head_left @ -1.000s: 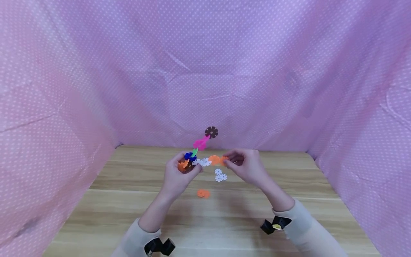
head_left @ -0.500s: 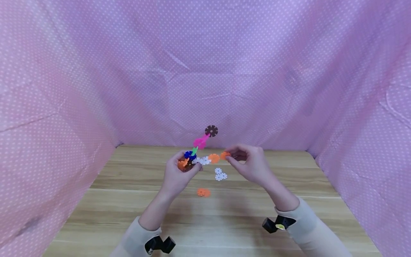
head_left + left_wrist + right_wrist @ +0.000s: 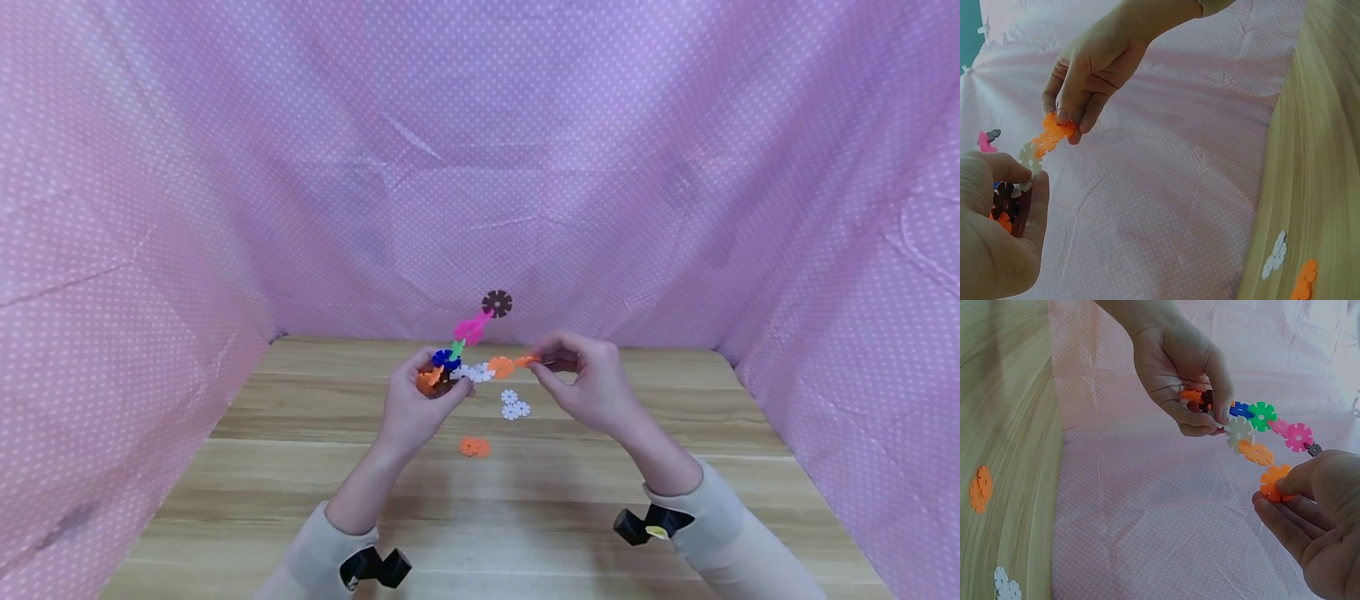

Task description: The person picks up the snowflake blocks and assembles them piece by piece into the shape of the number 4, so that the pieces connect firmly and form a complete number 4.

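Observation:
My left hand (image 3: 411, 408) pinches a white snowflake disc (image 3: 1240, 433) in a chain of slotted plastic discs. From there the chain runs through brown, blue (image 3: 444, 359), green (image 3: 1262, 417) and pink (image 3: 470, 331) discs to a dark disc (image 3: 497, 303) at its far tip. More orange pieces (image 3: 429, 381) sit in the left palm, partly hidden by fingers. An orange disc (image 3: 501, 367) ends the branch toward the right. Thumb and fingers of my right hand (image 3: 588, 383) pinch another orange disc (image 3: 1277, 481), nearly edge-on in the head view; the right wrist view shows a small gap between the two.
On the wooden table (image 3: 300, 492) below the hands lie several white discs (image 3: 513, 407) in a cluster. Closer to the front are overlapping orange discs (image 3: 475, 447). Pink dotted cloth (image 3: 480, 208) encloses the back and both sides.
My right hand drew slightly right with its orange disc, away from the chain's orange end. The disc then turned from face-on to nearly edge-on. My left hand stays almost still.

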